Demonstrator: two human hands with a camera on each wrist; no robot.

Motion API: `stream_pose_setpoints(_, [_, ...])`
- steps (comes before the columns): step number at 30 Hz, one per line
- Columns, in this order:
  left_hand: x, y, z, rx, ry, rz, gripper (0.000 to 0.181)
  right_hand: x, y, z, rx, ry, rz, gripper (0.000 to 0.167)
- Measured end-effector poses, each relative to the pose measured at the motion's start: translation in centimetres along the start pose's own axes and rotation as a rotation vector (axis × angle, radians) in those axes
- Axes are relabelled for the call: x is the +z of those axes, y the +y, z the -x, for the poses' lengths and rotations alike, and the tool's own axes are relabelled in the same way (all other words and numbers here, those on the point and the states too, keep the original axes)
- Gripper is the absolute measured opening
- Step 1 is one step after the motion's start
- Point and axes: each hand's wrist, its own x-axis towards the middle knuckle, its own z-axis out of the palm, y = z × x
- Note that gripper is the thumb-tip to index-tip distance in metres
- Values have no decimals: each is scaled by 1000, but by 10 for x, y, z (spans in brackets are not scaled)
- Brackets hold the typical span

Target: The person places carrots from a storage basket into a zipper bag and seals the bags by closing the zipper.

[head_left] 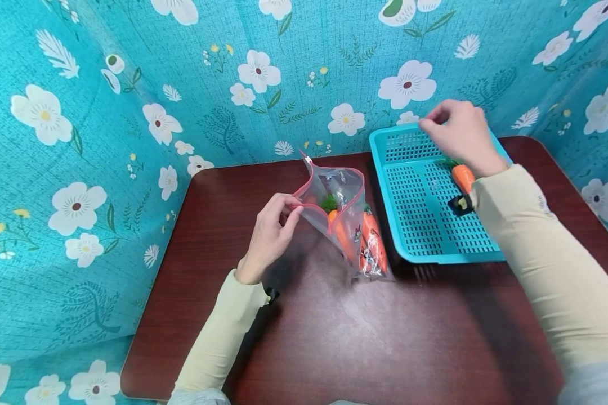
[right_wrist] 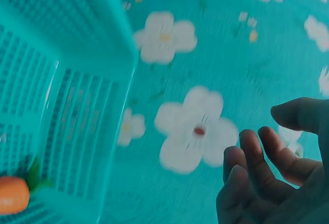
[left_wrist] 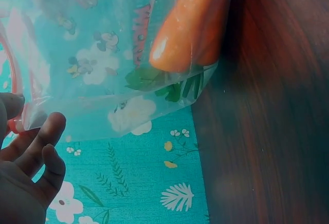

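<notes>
A clear zip bag (head_left: pixel 348 225) with a red-edged mouth stands partly upright on the table, its opening spread. Inside it are orange carrots (head_left: pixel 372 239) with green tops, seen also as a carrot (left_wrist: pixel 190 26) through the plastic in the left wrist view. My left hand (head_left: pixel 273 228) pinches the bag's red rim between thumb and fingers. Above the back of the turquoise basket (head_left: pixel 392 225) my right hand (head_left: pixel 461 132) hovers, fingers loosely bent and holding nothing. One carrot (head_left: pixel 463 177) lies in the basket, partly hidden by the right wrist.
The dark wooden table (head_left: pixel 334 332) carries both bag and basket, the basket standing right of the bag. A turquoise flowered curtain (head_left: pixel 263 112) hangs close behind the table and along its left side. A white slider (head_left: pixel 308 160) sits at the bag's far corner.
</notes>
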Motion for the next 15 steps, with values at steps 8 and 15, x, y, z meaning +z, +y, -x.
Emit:
stream_pose_setpoints(8, [1,-1,1,2,-2,-1,12,-16,39,-8,120,-31,32,50])
stream_pose_setpoints(15, [0,-1,1,3,-5,-6,13,-8,61,-10,146,-100,66,55])
